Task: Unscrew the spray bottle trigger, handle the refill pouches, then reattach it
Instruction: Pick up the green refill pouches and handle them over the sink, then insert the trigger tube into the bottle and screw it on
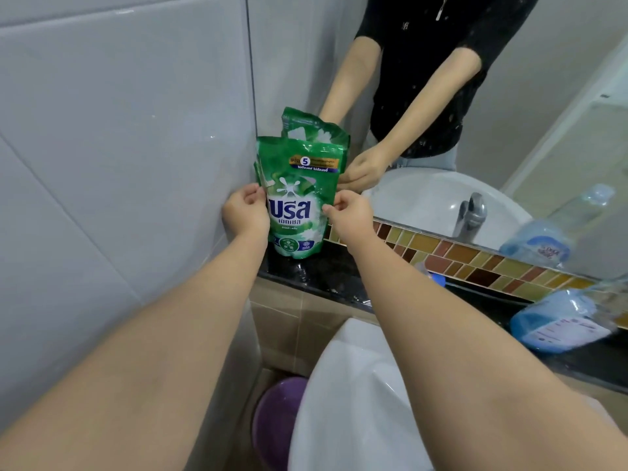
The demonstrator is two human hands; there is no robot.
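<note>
A green refill pouch with white lettering stands upright on the black counter ledge, in the corner by the tiled wall. My left hand pinches its left edge and my right hand pinches its right edge. A second green pouch shows just behind its top, at the mirror. A clear spray bottle with blue liquid lies on its side on the ledge at the right, blurred; I cannot make out its trigger.
A white basin sits below my arms, with a purple bin under it. The mirror behind the ledge reflects the person, the tap and the bottle. A mosaic tile strip runs under the mirror.
</note>
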